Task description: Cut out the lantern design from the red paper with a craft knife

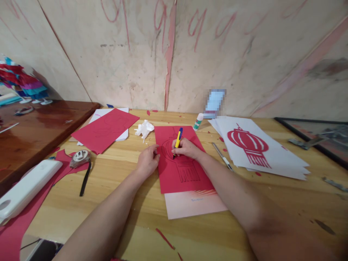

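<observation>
Head view: right hand (186,148) grips slanted pen (178,138), nib down; left hand (148,159) touching red paper (171,177), grip unclear.

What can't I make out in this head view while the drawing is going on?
All in the head view:
Part of the lantern drawing: behind the right hand.
Most of the pale sheet: under the red sheet.
Its blue writing: too small.
The upright screen: pixelated.
White device: cut by the left edge.

A rounded grey tape measure (79,158) with a black strap (85,178) lies left, near a long white plastic object (31,188). A crumpled white tissue (145,129) lies farther back.
</observation>
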Demonstrator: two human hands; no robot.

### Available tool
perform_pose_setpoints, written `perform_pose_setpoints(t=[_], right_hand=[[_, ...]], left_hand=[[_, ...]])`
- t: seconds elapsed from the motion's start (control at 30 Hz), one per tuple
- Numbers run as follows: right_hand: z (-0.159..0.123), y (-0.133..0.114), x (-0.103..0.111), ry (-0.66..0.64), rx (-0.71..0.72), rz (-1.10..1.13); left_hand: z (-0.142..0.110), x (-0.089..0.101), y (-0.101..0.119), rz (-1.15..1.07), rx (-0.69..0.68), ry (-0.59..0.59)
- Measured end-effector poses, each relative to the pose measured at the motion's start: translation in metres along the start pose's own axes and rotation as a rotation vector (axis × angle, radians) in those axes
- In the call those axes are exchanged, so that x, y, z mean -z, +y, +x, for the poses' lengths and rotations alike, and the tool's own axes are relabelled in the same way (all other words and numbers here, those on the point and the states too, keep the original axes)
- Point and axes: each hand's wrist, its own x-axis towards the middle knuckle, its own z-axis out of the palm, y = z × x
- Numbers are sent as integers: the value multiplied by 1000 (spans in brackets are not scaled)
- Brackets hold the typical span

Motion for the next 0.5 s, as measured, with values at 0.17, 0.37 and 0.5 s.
perform_pose_setpoints(t=[0.17,0.37,0.5], right_hand=[[-1,-2,0,-7,-6,-5],[0,-2,1,-11,-12,4],[-1,-3,1,-18,-17,-4]], left_hand=[[0,0,0,9,4,-3],[-1,1,1,3,4,-4],[0,1,1,5,5,-7]])
